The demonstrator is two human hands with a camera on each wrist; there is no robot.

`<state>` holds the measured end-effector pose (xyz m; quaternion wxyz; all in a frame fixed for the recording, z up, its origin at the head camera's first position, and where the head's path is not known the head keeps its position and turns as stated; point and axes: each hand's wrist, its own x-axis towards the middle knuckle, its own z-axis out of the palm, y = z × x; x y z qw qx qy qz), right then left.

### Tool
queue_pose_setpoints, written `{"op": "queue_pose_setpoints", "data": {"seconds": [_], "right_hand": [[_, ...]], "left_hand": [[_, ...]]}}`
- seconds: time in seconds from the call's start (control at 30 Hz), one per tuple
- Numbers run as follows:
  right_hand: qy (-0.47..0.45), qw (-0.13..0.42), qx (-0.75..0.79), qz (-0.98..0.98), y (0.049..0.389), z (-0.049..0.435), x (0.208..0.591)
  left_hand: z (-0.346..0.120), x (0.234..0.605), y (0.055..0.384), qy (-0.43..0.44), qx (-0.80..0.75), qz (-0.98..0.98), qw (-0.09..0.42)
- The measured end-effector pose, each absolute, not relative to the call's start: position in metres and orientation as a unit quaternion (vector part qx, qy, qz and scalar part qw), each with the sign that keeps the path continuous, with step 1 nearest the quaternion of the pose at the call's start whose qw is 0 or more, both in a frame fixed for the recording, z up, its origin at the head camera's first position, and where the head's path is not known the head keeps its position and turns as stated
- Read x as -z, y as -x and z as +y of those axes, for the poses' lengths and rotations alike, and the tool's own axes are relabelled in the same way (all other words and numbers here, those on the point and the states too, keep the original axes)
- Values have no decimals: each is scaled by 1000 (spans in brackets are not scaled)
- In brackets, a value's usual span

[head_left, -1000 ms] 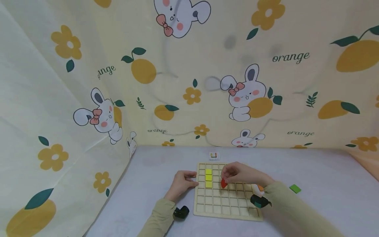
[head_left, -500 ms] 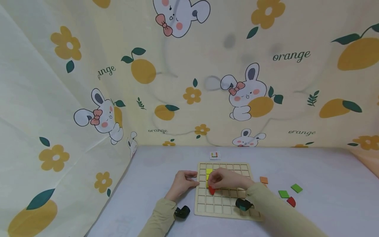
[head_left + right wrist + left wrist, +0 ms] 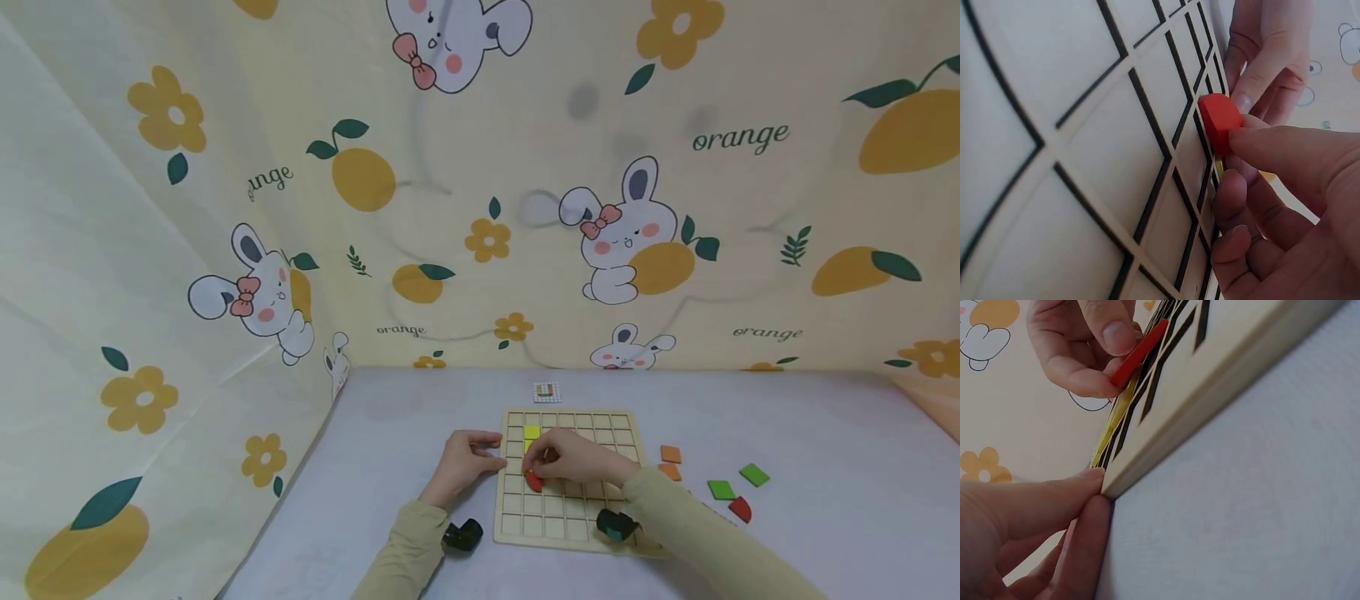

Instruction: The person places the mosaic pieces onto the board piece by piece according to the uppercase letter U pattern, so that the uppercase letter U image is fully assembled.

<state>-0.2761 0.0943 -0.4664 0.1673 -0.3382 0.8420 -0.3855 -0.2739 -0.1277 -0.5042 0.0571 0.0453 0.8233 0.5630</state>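
Observation:
A pale wooden grid board (image 3: pixel 517 527) lies on the table. My right hand (image 3: pixel 576 457) pinches a red piece (image 3: pixel 534 482) with a rounded edge between thumb and fingers, over the left part of the grid. In the right wrist view, the red piece (image 3: pixel 1219 122) stands tilted against the grid lines. Yellow square tiles (image 3: pixel 532 432) sit in one column just beyond it, partly hidden by that hand. My left hand (image 3: pixel 461 465) touches the board's left edge with thumb and index fingertips, the two spread apart. The left wrist view shows these fingertips against the wooden rim (image 3: pixel 1147 465).
Right of the board lie orange squares (image 3: pixel 671 454), green squares (image 3: pixel 754 475) and another red rounded piece (image 3: pixel 740 509). A small pattern card (image 3: pixel 547 392) lies behind the board. A printed cloth (image 3: pixel 450 250) hangs behind the table.
My right hand has moved left across the board with the red piece, to just below the yellow tiles, and the piece is lower now. My left hand has stayed at the edge.

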Motion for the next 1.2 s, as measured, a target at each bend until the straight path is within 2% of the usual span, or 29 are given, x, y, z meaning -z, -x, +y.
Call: {"op": "queue_pose_setpoints", "data": {"seconds": [0.27, 0.77, 1.2], "right_hand": [[332, 189, 400, 834, 273, 98, 469], [332, 181, 408, 831, 271, 101, 474], [355, 129, 429, 821, 264, 147, 455]], "left_hand": [[-128, 505, 274, -39, -557, 827, 60], [-128, 501, 271, -32, -560, 825, 67], [-127, 505, 272, -45, -564, 823, 54]]}}
